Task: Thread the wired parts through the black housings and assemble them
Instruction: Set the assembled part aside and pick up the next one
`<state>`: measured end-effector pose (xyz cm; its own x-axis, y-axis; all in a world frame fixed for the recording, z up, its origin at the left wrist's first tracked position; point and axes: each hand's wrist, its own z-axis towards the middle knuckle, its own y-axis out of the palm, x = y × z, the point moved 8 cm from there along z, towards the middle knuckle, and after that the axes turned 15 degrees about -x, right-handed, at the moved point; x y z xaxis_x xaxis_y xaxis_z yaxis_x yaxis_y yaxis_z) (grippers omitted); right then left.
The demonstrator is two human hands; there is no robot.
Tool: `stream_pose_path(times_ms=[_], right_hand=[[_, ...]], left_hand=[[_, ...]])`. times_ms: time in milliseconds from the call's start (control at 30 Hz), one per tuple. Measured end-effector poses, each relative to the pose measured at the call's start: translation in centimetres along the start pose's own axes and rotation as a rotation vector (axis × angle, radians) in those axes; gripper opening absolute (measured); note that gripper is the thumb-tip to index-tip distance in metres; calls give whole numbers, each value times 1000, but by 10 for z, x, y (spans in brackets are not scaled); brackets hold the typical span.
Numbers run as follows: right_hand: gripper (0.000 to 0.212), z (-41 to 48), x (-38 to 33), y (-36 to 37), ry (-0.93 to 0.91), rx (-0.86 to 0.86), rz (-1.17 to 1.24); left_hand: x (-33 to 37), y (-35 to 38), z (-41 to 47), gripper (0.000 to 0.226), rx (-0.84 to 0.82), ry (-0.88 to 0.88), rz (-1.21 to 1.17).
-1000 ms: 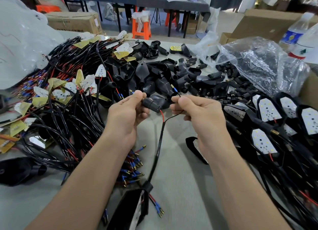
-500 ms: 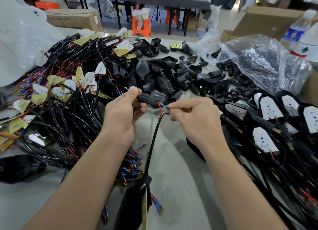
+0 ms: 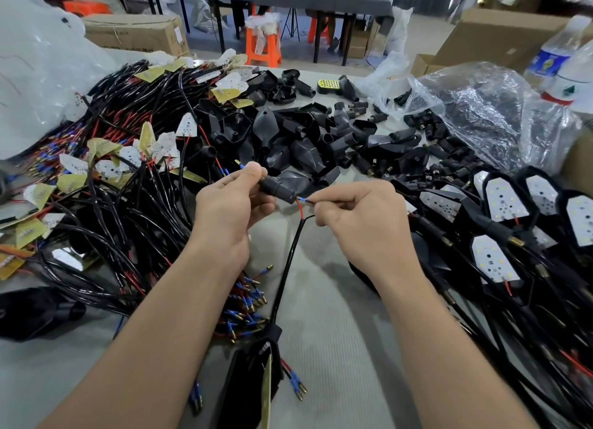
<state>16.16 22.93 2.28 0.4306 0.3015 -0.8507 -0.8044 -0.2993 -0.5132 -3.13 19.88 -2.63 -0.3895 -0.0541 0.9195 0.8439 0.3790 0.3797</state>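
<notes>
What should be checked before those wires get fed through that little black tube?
1. Left hand grips the black housing firmly: ok.
2. Right hand pinches the wire ends at the housing's mouth: ok.
3. Red wire already inside the mouth: cannot tell.
4. Black cable shows no knot or loop below the hands: ok.
5. Far end of the housing unblocked: cannot tell, the left hand hides it.

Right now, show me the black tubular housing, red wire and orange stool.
black tubular housing (image 3: pixel 278 192): head view, barrel middle.
red wire (image 3: pixel 300 209): head view, exposed bend.
orange stool (image 3: pixel 275 48): head view, leg.
</notes>
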Motion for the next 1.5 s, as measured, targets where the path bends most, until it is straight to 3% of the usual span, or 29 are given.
stream_pose_path(times_ms=[133, 333, 500, 1000, 1100, 1267, 1400, 1500], right_hand=[[24, 1, 5, -3, 39, 5, -15], [19, 2, 4, 7, 12, -36, -44], [20, 3, 8, 7, 42, -10, -68], [16, 2, 17, 14, 110, -20, -70], [15, 2, 15, 10, 90, -30, 70], [19, 5, 18, 10, 86, -85, 642], [23, 5, 16, 11, 48, -105, 626], [18, 5, 22, 5, 62, -2, 541]], left_hand=[[-5, 6, 2, 22, -53, -38, 36], [-5, -1, 1, 22, 30, 3, -36], [-5, 2, 3, 22, -10, 6, -47], [-11, 15, -1, 17, -111, -38, 153], [-6, 14, -1, 17, -134, -36, 82], [-10, 13, 0, 15, -109, -70, -66], [-13, 14, 1, 17, -105, -64, -87], [-14, 22, 0, 18, -186, -61, -88]])
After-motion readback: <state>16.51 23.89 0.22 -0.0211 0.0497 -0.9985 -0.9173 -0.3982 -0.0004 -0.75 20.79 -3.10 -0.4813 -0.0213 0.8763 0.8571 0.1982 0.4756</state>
